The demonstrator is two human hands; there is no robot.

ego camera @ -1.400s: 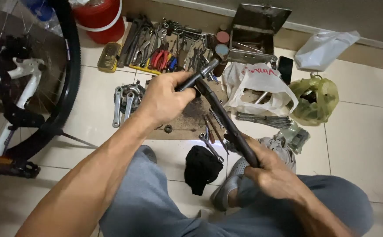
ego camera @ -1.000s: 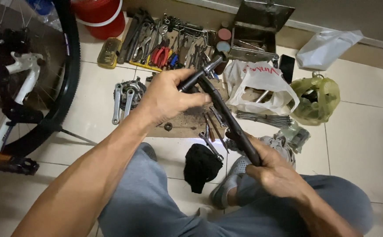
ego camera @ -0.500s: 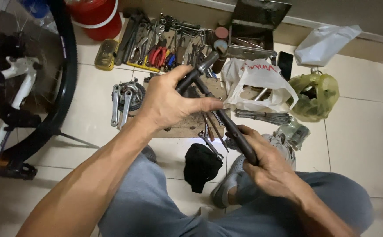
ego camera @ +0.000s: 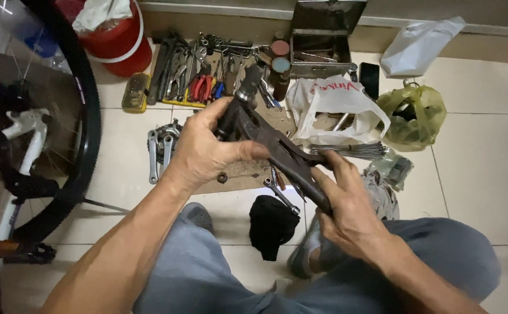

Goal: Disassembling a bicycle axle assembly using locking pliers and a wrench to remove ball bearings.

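Note:
Both of my hands grip a dark metal bicycle part, a long blackened arm (ego camera: 277, 148) with a stubby black cylinder and silver end (ego camera: 243, 93) at its top. My left hand (ego camera: 207, 151) is closed around the upper end, fingers over the cylinder. My right hand (ego camera: 347, 212) clasps the lower end of the arm above my knee. The part is held slanting from upper left to lower right, over a brown board (ego camera: 239, 174) on the tiled floor.
Many hand tools (ego camera: 199, 70) lie in a row by the wall, with a red bucket (ego camera: 117, 38), an open metal box (ego camera: 324, 35), white (ego camera: 329, 104) and green (ego camera: 414, 113) plastic bags and a chrome crank set (ego camera: 158, 148). A bicycle wheel (ego camera: 85, 134) stands at left. A black rag (ego camera: 271, 224) lies between my legs.
The view has shifted slightly. My left hand has turned a little on the upper end of the part; my right hand keeps its hold on the lower end.

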